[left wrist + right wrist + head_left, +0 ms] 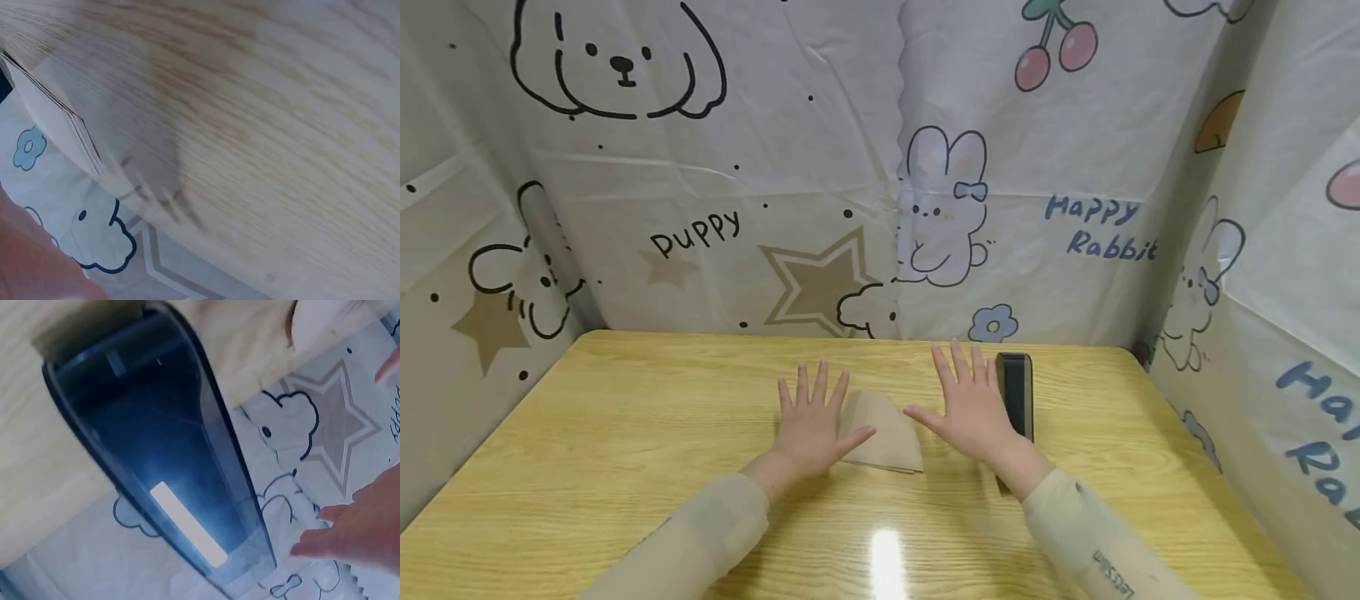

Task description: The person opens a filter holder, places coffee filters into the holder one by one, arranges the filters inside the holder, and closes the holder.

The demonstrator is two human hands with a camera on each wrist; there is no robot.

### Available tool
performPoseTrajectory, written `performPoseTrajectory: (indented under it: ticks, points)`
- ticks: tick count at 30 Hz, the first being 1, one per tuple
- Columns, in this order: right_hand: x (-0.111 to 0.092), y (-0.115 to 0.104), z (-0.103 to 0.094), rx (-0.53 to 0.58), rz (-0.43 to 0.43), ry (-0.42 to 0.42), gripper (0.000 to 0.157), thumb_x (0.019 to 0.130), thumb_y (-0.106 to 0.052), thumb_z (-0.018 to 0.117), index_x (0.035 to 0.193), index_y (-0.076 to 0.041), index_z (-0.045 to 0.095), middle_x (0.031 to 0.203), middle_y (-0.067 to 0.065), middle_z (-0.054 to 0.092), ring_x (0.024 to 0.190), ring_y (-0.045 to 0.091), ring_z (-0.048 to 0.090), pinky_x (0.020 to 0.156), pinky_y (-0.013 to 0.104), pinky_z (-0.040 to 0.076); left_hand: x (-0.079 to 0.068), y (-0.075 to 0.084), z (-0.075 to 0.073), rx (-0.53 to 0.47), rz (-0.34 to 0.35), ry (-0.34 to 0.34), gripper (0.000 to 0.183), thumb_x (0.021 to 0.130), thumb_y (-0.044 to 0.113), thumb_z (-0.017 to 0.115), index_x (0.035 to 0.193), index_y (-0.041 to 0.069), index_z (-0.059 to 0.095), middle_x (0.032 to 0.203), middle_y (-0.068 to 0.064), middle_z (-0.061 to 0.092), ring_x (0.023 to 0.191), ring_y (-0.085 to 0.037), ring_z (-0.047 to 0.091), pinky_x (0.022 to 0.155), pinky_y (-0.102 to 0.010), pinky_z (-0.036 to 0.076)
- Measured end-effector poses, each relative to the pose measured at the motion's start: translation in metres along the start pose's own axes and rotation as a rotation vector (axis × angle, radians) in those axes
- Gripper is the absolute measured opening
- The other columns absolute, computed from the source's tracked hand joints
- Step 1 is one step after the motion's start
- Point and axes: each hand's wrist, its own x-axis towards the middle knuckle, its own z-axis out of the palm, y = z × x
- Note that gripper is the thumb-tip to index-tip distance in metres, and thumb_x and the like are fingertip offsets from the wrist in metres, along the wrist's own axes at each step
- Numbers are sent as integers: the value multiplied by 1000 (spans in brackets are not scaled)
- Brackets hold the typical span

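Two bare hands reach forward over the wooden tabletop [647, 433], the fingers of each straight and spread apart, gripping nothing. A stack of beige papers [882, 437], shaped like a fan with a rounded outer edge, lies on the tabletop between them. The left hand [808, 429] is just to the left of the papers; in the head view its thumb [856, 439] crosses over their near left part, though whether it touches them cannot be told. The thumb of the right hand [973, 412] points toward the papers' upper right side, near it. In the left wrist view the papers' layered edges show, and a shadow of spread fingers falls on the wood.

A dark, glossy container [1017, 387] stands at the right hand's outer side, partly hidden behind that hand and wrist; contact there is unclear. The right wrist view shows it tapering, with a bright strip of reflection. Pale sleeves [700, 525] cover both forearms. Beyond hangs a white curtain [820, 125] printed with cartoon animals, stars and lettering.
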Motion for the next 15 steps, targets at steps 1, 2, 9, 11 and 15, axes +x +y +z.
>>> performPoseTrajectory:
  ticks: [1,2,9,11,15]
  points:
    - [1,2,-2,-6,7,12,92,84,-64,52,151,-11,17,155,20,16,142,45,4,112,61,7,0,-1,1,2,0,3,90,85,70,41,151,12,19,156,-21,3,139,-50,-2,106,-70,-1]
    - [2,4,-4,-13,19,16,91,85,-64,51,151,-11,18,155,20,16,142,44,3,112,61,6,0,-2,1,4,-3,0,90,85,70,41,151,12,18,156,-21,2,140,-50,-2,106,-70,-1]
    - [6,26,-12,-36,158,44,86,87,-58,53,148,-7,23,152,25,18,139,51,9,108,66,10,-1,-10,4,0,-12,-19,91,86,70,40,151,12,16,156,-21,1,139,-49,-6,105,-70,-2]
    - [6,34,-13,-27,188,48,85,87,-54,56,147,-4,24,150,28,20,137,53,13,108,65,14,-2,-11,4,-8,-9,-14,90,86,70,40,151,12,16,155,-21,1,139,-49,-6,105,-70,-2]
    - [4,46,-16,5,217,51,79,88,-39,63,143,5,27,145,33,23,132,53,21,103,60,31,-1,-12,5,-9,-10,-10,90,86,70,40,151,12,15,155,-21,0,139,-49,-6,105,-70,-2]
